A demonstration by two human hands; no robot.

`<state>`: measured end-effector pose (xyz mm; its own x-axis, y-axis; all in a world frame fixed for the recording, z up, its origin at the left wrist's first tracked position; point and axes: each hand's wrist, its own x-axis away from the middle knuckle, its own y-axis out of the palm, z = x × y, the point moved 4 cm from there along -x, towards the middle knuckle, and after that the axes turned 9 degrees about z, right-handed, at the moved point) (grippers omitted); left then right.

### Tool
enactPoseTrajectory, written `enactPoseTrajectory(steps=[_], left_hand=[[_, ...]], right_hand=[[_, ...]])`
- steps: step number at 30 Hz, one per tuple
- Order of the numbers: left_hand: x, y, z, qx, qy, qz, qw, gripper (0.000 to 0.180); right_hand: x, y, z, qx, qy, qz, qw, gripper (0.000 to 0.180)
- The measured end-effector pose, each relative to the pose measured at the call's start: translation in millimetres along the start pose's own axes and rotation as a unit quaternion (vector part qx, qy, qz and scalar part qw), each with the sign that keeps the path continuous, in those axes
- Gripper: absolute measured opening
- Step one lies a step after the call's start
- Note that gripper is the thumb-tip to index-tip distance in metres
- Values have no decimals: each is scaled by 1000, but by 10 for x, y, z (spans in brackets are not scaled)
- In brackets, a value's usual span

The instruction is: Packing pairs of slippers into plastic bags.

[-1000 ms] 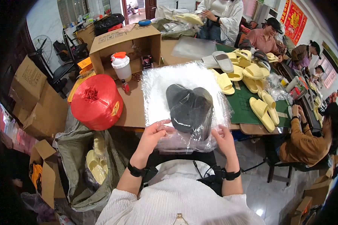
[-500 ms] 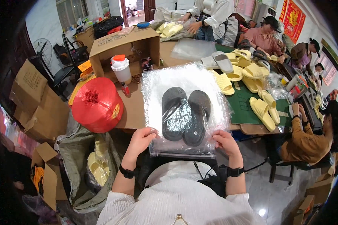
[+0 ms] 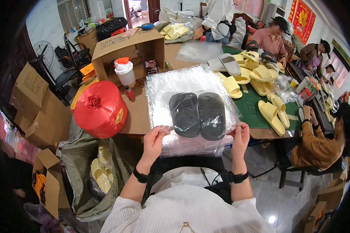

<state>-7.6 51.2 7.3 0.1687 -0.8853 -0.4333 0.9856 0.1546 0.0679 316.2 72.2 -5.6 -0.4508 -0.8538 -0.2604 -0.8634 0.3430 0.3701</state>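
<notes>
On the table (image 3: 138, 112), bagged black slippers (image 3: 197, 114) point away, lengthwise.

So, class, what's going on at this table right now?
A person holds a clear bag by its near edge, the left hand and right hand each pinching a corner. Inside lies a pair of black slippers, side by side. The bag rests on a stack of more clear bags on the table. A red twine spool sits to the left, yellow slippers to the right, where other people work.
</notes>
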Motion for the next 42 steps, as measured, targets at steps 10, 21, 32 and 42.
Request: enactPoseTrajectory(steps=[10,21,32,42], left_hand=[[315,238,-420,133,-212,103,963,13],[288,272,-405,117,-271,106,950,41],[335,623,7,284,-297,-20,911,50],[389,233,76,226,-232,38,945,44]], right_hand=[[168,-13,335,70,192,-13,979,55],[220,52,339,67,196,-71,976,54],[368,332,-67,93,-17,-76,993,56],[464,501,-142,182,-25,-281,942,75]])
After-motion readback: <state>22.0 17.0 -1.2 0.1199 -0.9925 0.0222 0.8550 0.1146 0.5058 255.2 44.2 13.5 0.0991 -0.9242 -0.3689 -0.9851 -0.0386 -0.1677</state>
